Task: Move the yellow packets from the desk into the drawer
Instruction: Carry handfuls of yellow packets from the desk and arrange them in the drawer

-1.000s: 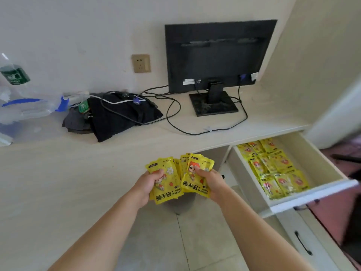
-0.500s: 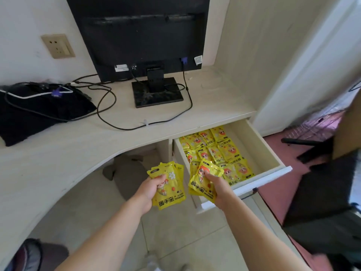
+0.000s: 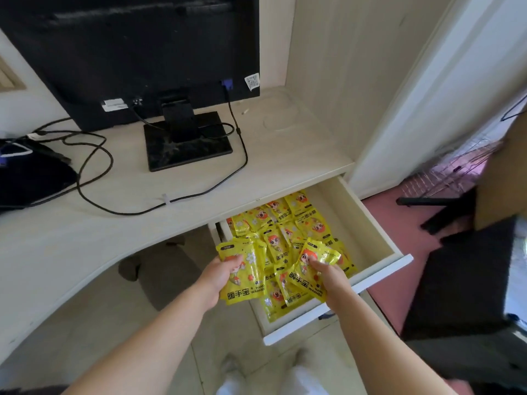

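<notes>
Packets [image 3: 299, 220] in yellow wrappers are lying in rows inside the open drawer [image 3: 360, 215], which is standing pulled out beneath the surface [image 3: 171, 192]. The left hand [image 3: 219, 276] is gripping a fanned stack [image 3: 245, 283] of them at the drawer's left edge, while the right hand [image 3: 330, 276] is pinching another bunch [image 3: 306, 276] just above those inside, both hands apart.
</notes>
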